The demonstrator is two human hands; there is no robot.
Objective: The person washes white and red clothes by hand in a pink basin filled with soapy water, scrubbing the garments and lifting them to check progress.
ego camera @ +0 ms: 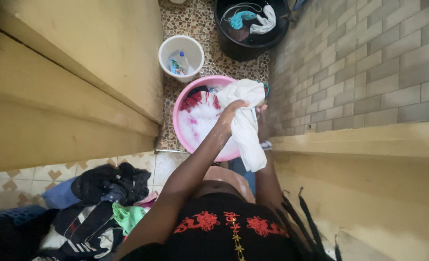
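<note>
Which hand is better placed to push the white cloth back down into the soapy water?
Probably the left hand. It grips the white cloth from on top, right over the foam in the pink basin. The right hand is mostly hidden behind the cloth, so its grip is unclear.

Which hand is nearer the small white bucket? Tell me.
Left. The left hand grips the white cloth over the pink basin, on the side towards the small white bucket. The right hand is mostly hidden behind the cloth, farther away.

Both arms extended forward; left hand and right hand clenched.
</note>
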